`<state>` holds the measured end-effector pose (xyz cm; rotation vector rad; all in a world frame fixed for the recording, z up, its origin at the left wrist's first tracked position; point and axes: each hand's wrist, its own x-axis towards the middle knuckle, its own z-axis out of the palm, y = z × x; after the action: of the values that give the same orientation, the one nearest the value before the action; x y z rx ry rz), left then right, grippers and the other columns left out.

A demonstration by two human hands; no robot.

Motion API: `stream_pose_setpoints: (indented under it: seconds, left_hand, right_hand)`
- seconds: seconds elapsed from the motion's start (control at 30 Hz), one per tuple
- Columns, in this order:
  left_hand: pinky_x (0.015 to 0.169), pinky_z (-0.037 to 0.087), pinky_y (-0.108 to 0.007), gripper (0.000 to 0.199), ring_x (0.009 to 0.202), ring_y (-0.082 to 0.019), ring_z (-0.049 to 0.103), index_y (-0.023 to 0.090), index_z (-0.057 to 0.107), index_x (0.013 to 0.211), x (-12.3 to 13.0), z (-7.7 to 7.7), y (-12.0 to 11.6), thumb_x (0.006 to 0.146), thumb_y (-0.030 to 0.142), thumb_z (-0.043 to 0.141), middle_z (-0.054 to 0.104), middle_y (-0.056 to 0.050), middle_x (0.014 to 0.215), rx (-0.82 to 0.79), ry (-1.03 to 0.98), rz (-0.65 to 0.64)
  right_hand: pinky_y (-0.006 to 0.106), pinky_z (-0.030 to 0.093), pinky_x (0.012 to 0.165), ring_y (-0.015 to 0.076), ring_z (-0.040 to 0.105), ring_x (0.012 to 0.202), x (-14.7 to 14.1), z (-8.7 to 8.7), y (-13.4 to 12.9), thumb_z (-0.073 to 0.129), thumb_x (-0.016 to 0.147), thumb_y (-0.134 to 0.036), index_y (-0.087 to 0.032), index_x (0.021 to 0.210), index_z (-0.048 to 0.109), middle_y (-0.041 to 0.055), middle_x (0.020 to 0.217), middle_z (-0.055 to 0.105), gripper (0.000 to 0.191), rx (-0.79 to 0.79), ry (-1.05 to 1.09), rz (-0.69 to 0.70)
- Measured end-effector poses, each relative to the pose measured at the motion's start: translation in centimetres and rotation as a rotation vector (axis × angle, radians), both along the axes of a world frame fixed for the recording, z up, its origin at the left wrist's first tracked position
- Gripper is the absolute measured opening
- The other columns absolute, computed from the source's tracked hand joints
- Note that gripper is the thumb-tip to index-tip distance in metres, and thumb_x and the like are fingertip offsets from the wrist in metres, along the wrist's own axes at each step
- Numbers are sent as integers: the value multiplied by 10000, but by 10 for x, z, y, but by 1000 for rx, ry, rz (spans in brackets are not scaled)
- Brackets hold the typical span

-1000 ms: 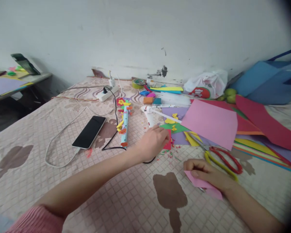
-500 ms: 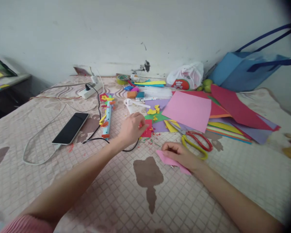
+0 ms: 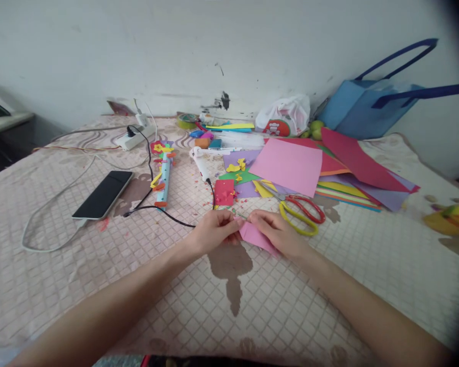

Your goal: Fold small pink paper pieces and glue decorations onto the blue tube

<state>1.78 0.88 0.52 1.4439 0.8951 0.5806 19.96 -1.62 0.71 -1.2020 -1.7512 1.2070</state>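
A small piece of pink paper [image 3: 257, 238] is pinched between my two hands over the near middle of the table. My left hand [image 3: 218, 230] closes on its left end, and my right hand [image 3: 277, 229] grips its upper right side. Just beyond my right hand lie scissors [image 3: 305, 214] with red and yellow handles. A red paper piece [image 3: 224, 192] strewn with small scraps lies past my left hand. Behind it rests a white glue gun [image 3: 201, 164], its black cord running toward my left hand. A decorated light-blue strip [image 3: 163, 178] lies to the left.
A phone [image 3: 104, 194] on a white cable lies at left, near a power strip [image 3: 135, 138]. Coloured sheets, topped by a large pink sheet [image 3: 286, 165], spread at right. A white plastic bag [image 3: 285, 116] and a blue bag [image 3: 361, 109] stand along the wall.
My left hand has come back from near the glue gun to the small pink paper and now pinches it alongside my right hand. The view has shifted slightly.
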Motion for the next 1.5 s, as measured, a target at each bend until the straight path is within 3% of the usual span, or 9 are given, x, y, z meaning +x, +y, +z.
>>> stream_pose_setpoints:
  seconds: [0.2,0.3,0.4,0.97,1.17,1.4,1.5]
  left_hand:
    - [457,408,-151,330,474,-67,537,132,541,629,-3,3,-2,805,411,555,581,6,525,-53,-27,2]
    - [495,448,-167,328,495,-71,556,128,553,653,-3,5,-4,811,416,544,607,-6,569,-107,-42,39]
    - [493,454,-166,282,503,-71,558,117,571,663,-4,5,-5,771,375,610,618,-14,598,-158,-52,-11]
    - [510,473,-198,271,515,-88,578,126,559,679,-5,1,-9,714,373,664,644,-25,640,-193,-66,-54]
    - [533,463,-174,261,523,-71,564,124,545,678,-5,0,-6,741,359,640,623,-7,596,-144,-106,69]
    - [545,469,-197,277,528,-87,579,120,574,733,-6,-1,-6,720,384,657,647,-22,614,-210,-56,15]
    - [533,454,-187,275,509,-78,565,122,553,707,-7,-2,-4,719,376,657,635,-12,585,-208,-68,75]
  right_hand:
    - [220,287,496,92,392,556,-3,2,-1,536,834,-379,-179,706,492,-34,637,438,241,-135,62,28]
    - [210,287,486,82,390,549,-5,1,-2,546,829,-322,-173,700,489,-38,632,439,205,-127,89,11]
    - [211,312,505,87,432,578,-5,0,-3,537,834,-299,-166,725,514,-25,658,490,173,-123,99,-9]
    - [211,303,504,84,411,571,-9,-2,-2,557,786,-260,-166,674,507,-37,637,467,155,-118,126,-88]
    - [204,276,475,76,403,540,-10,2,-4,557,797,-295,-163,700,520,-38,625,467,168,-179,71,-26]
    - [207,288,504,79,397,558,-6,2,-2,546,803,-268,-155,701,513,-39,624,453,155,-184,20,61]
    - [208,299,518,81,398,579,0,0,2,548,813,-290,-152,712,516,-36,648,452,174,-163,4,132]
